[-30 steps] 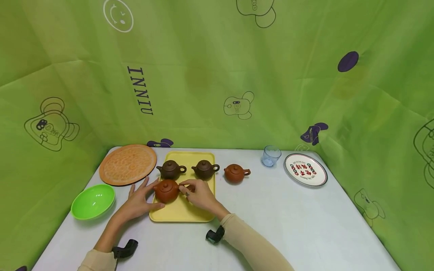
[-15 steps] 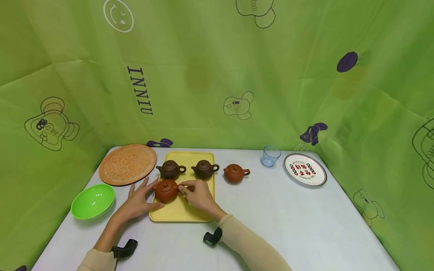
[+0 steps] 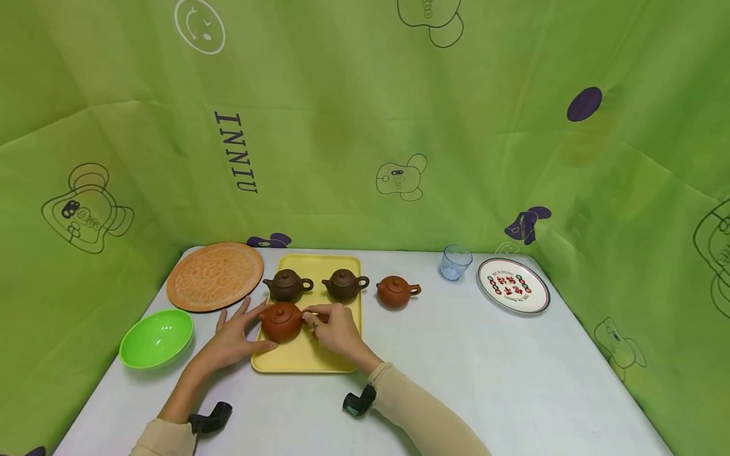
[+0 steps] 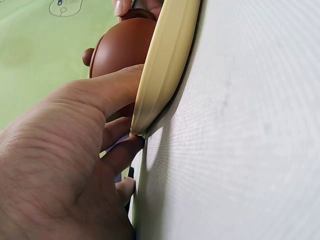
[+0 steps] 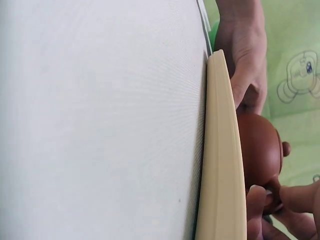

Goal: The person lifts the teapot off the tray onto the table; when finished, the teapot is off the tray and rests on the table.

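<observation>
A reddish-brown clay teapot [image 3: 282,323] rests at the left front of the yellow tray [image 3: 296,362], its lid on. Thumb and fingers of my left hand [image 3: 230,339] curve around its spout side, with the thumb along its near side. From the right, my right hand [image 3: 338,330] pinches the teapot's handle, which the fingers mostly cover. In the right wrist view, the fingertips [image 5: 257,194] close on that handle low beside the tray's edge. Behind it on the tray stand two dark brown teapots, one at left [image 3: 287,287] and one at right [image 3: 343,286], spouts to the left.
Another reddish-brown teapot [image 3: 394,292] stands just right of the tray. Farther right are a clear glass cup [image 3: 454,265] and a white printed plate [image 3: 513,297]. At left lie a round orange-brown mat [image 3: 213,278] and a green bowl [image 3: 154,342]. Green cloth [image 3: 319,139] surrounds the table.
The held teapot and my right hand have shifted very slightly to the right within the last half second. My left hand has stayed in place, and both hands keep their hold.
</observation>
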`<state>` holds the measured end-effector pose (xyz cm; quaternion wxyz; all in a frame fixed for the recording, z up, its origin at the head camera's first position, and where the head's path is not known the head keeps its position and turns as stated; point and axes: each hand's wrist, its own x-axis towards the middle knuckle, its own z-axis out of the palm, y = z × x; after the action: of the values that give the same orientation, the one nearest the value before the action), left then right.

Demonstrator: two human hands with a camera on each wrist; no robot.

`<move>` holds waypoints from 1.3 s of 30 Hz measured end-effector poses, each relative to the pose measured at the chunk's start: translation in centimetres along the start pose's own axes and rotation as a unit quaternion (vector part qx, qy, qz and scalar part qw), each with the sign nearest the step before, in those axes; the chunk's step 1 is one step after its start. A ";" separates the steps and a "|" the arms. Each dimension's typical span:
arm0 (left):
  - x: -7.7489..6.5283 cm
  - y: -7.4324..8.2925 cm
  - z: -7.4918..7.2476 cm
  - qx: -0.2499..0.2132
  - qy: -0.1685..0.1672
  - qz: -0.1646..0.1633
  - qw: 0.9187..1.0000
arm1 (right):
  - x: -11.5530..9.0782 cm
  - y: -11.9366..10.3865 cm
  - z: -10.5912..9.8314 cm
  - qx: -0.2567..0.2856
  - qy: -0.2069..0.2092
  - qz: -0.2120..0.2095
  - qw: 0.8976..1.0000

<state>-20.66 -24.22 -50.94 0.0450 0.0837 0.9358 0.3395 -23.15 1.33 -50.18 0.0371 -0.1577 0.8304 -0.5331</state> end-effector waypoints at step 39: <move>0.0 -0.3 0.1 0.009 0.018 0.022 1.000 | -3.8 2.0 -10.5 -0.016 0.044 0.007 0.999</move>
<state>-20.66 -24.40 -51.23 0.0198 0.0985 0.9376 0.3330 -22.37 12.36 -47.87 0.0014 -0.1286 0.8406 -0.5261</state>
